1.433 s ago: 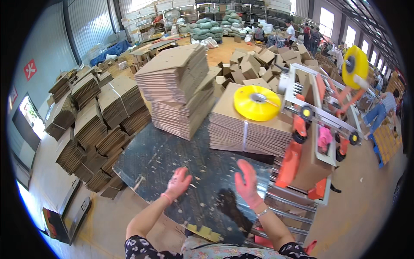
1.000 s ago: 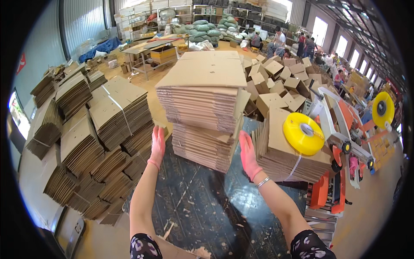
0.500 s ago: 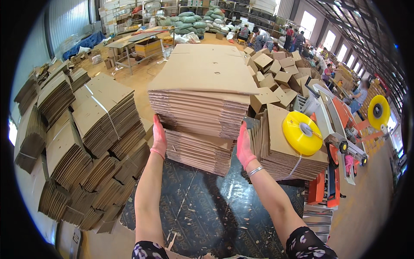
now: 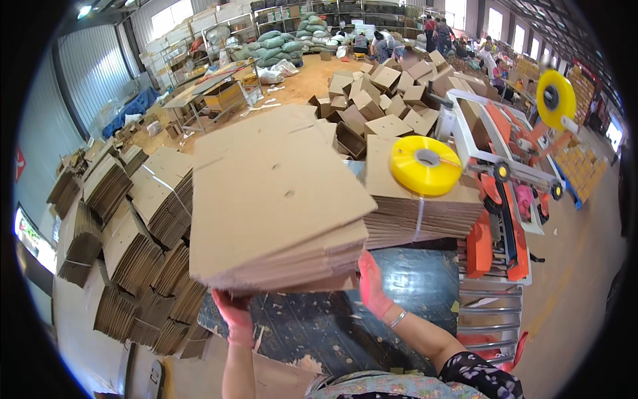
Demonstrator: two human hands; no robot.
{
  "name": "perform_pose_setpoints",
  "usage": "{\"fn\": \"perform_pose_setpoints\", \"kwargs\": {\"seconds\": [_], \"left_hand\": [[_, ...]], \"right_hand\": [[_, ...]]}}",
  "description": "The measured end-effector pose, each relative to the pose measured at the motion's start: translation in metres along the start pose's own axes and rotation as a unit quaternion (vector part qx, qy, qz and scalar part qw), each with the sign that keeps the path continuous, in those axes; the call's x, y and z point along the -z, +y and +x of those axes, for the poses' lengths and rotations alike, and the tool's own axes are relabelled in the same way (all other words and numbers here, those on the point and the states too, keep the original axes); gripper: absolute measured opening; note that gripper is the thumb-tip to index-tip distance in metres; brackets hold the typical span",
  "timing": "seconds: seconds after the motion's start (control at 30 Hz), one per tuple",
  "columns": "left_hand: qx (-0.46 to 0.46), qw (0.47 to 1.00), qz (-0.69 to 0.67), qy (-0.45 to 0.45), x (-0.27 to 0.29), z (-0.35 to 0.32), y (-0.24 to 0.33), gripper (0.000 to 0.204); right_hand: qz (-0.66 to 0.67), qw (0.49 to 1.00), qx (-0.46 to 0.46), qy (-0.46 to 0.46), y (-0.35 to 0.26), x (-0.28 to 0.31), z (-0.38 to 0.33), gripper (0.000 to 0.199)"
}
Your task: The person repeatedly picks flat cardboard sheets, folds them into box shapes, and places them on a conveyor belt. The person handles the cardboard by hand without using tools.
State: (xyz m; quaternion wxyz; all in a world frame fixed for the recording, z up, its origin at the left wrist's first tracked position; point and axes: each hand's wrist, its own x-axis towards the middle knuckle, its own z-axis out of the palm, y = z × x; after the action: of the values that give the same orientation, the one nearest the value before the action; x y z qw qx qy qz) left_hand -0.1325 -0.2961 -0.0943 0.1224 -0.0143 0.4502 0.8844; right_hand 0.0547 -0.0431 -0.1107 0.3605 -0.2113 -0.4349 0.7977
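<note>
Now lifted clear of the lower pile (earlier just gripped there): stack of flat brown cardboard sheets (image 4: 276,199), left hand (image 4: 234,318) and right hand (image 4: 373,286) with fingers clamped underneath.

This is a cardboard-box packing warehouse or factory floor. Bundled stacks of flattened cartons (image 4: 126,226) crowd the nine o'clock side, and a heap of made-up boxes (image 4: 385,100) lies at twelve o'clock on a bare concrete floor. An orange strapping machine (image 4: 508,199) with yellow strap reels (image 4: 425,165) stands at three o'clock. Corrugated metal walls (image 4: 93,73), filled sacks (image 4: 276,46) and seated workers (image 4: 379,45) appear toward eleven and one o'clock.
</note>
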Motion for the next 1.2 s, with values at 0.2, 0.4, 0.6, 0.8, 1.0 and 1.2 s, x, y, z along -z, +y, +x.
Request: {"fn": "perform_pose_setpoints", "kwargs": {"seconds": [0.2,0.4,0.6,0.8,1.0,1.2], "left_hand": [[0.095,0.993,-0.065,-0.02,0.11,-0.188,-0.03,0.061],[-0.053,0.853,0.49,-0.171,0.174,-0.361,-0.147,0.056],[0.355,0.927,-0.109,-0.057,0.023,-0.436,-0.167,0.061],[0.368,0.924,-0.007,-0.102,0.004,-0.456,-0.23,0.063],[0.328,0.923,-0.164,-0.112,0.028,-0.467,-0.269,0.053],[0.363,0.898,-0.175,-0.175,0.035,-0.475,-0.249,0.061]], "right_hand": [[0.037,0.994,-0.091,0.047,-0.014,0.103,-0.139,0.044],[-0.031,0.995,-0.065,-0.065,-0.007,0.23,-0.15,0.031],[0.015,0.994,-0.107,0.001,-0.071,0.284,-0.132,0.042],[0.229,0.927,-0.297,-0.031,-0.02,0.29,-0.239,0.038],[0.105,0.932,-0.347,0.019,-0.051,0.337,-0.244,0.033],[0.173,0.914,-0.367,0.024,-0.06,0.368,-0.254,0.041]]}}
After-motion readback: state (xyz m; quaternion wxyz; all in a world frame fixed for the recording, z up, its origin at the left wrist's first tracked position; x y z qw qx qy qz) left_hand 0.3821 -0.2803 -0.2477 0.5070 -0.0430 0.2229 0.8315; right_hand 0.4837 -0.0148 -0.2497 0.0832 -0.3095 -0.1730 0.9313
